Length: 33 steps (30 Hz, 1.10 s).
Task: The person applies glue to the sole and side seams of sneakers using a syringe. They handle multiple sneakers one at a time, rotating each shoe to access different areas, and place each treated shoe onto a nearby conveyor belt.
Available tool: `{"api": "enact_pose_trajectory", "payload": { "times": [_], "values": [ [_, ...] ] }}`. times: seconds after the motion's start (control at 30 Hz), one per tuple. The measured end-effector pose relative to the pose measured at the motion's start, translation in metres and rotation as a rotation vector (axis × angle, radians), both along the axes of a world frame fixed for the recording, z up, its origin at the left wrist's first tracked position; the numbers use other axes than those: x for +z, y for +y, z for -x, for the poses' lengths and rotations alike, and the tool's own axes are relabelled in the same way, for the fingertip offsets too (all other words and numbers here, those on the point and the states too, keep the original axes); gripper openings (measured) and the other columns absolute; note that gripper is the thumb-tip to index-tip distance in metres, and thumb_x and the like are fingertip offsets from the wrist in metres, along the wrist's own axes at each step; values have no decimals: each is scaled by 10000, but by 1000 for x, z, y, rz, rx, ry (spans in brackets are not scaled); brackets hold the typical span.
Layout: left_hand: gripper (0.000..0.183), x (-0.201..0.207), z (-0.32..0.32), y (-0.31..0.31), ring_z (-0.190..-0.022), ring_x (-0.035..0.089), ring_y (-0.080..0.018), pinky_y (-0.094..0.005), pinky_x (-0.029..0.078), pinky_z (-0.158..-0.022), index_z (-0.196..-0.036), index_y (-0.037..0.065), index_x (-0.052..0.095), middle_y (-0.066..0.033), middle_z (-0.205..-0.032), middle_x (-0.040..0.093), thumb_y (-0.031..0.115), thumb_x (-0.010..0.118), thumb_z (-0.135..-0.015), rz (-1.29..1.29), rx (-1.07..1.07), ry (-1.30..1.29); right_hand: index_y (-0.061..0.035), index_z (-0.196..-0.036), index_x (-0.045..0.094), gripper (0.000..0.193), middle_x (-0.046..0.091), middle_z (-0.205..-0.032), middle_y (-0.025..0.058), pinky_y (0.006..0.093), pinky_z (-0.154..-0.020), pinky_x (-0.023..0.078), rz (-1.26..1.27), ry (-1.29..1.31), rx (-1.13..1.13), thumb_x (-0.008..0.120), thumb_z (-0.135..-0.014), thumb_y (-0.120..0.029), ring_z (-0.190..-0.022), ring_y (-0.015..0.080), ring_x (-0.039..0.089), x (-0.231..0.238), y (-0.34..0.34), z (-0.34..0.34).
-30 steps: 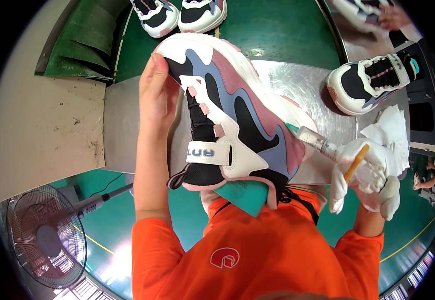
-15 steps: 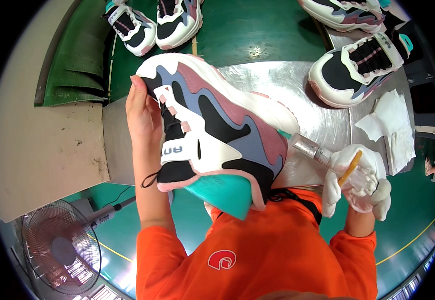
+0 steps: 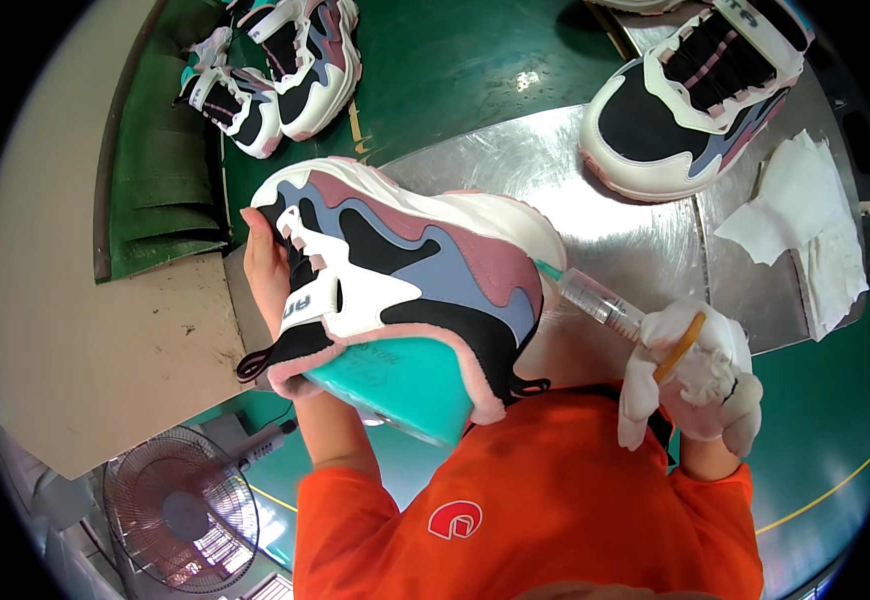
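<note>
A sneaker point(image 3: 367, 243) in white, black, mauve and blue lies tilted on its side in front of me, toe toward the upper left. A teal shoe last point(image 3: 395, 385) fills its opening. My bare left hand point(image 3: 263, 262) is closed on the toe end, its palm partly hidden behind the shoe. In my white-gloved right hand point(image 3: 700, 385) is a clear syringe point(image 3: 595, 300). Its green tip touches or nearly touches the seam between upper and sole near the heel. A thin yellow-brown stick point(image 3: 680, 347) also sticks out between the gloved fingers.
Two similar sneakers point(image 3: 317, 70) stand on the green belt point(image 3: 435, 75) at the far left. Another sneaker point(image 3: 690, 110) sits on the metal plate point(image 3: 610, 235) at the far right, beside crumpled white paper point(image 3: 800, 210). A beige panel point(image 3: 85, 330) and a fan point(image 3: 185, 515) are to the left.
The view has shifted. The held sneaker has tipped, so more of its opening and the teal last shows. The syringe tip stays at the heel seam.
</note>
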State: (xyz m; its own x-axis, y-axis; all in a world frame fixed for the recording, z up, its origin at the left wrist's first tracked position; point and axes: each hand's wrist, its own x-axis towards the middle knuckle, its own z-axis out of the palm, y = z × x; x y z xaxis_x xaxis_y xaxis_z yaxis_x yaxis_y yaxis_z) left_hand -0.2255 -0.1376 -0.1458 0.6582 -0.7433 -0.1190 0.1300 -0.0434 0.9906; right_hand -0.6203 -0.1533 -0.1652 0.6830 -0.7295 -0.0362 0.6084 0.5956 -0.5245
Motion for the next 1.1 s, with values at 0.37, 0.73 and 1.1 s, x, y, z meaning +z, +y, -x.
{"api": "enact_pose_trajectory", "payload": {
  "times": [0.37,0.73,1.1],
  "values": [
    [210,-5,1,24,-715,601,-109,-222,504,-662,-937,14,615,-62,-837,666,224,607,-926,-47,-11,-242,94,-1039,562,587,508,-984,238,388,-556,549,-49,-213,-41,828,-693,-298,-662,379,619,-15,-5,-8],
    [221,8,34,28,-792,655,-209,-316,572,-751,-949,-4,563,-149,-881,677,13,700,-777,214,-103,-758,77,-851,608,445,362,-1350,349,403,-765,608,189,-561,-120,927,-593,-97,-958,397,623,-60,-9,-28],
    [373,14,70,133,-927,676,-242,-403,586,-789,-1192,20,543,-123,-1087,665,287,548,-930,-360,56,-1,166,-1251,417,808,426,-1292,284,390,-867,558,119,-505,-62,883,-620,-29,-979,315,605,-50,5,-36]
  ]
}}
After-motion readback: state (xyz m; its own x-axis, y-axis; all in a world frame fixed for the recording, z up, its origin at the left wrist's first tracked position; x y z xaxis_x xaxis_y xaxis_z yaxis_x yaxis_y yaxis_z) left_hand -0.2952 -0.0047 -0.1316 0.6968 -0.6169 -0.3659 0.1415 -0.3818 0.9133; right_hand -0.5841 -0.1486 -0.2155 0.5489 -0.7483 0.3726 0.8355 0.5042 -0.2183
